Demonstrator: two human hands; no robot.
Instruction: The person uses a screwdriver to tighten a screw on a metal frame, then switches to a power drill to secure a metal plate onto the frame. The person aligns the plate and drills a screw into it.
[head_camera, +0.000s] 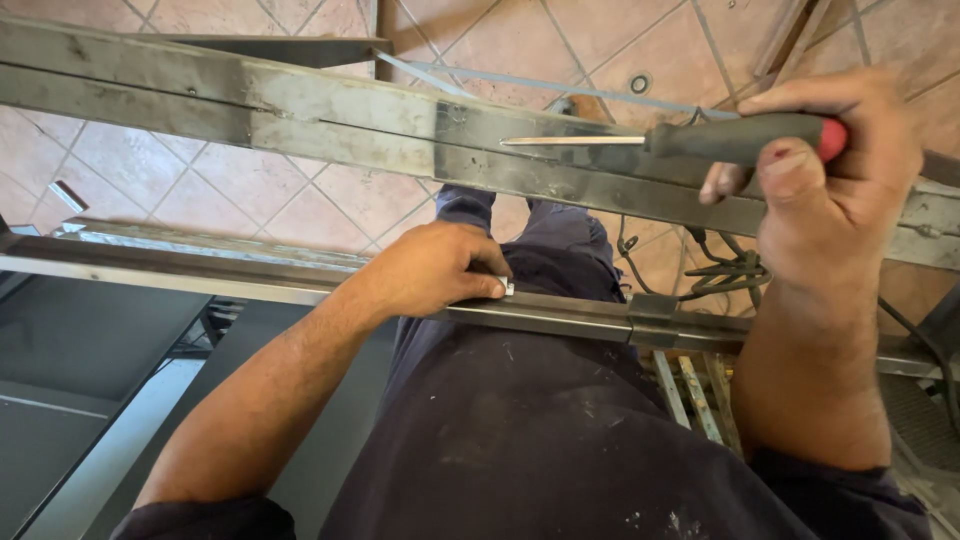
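Over a tiled floor (330, 200), the left hand (430, 268) pinches a small silvery metal fastener (507, 287) on the near grey steel rail (560, 318), while the right hand (830, 190) grips a red-and-black-handled screwdriver (680, 140), apparently ready to drive it.

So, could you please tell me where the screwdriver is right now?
In the head view, the screwdriver is at the upper right, gripped in the right hand, its shaft pointing left across the upper metal rail.
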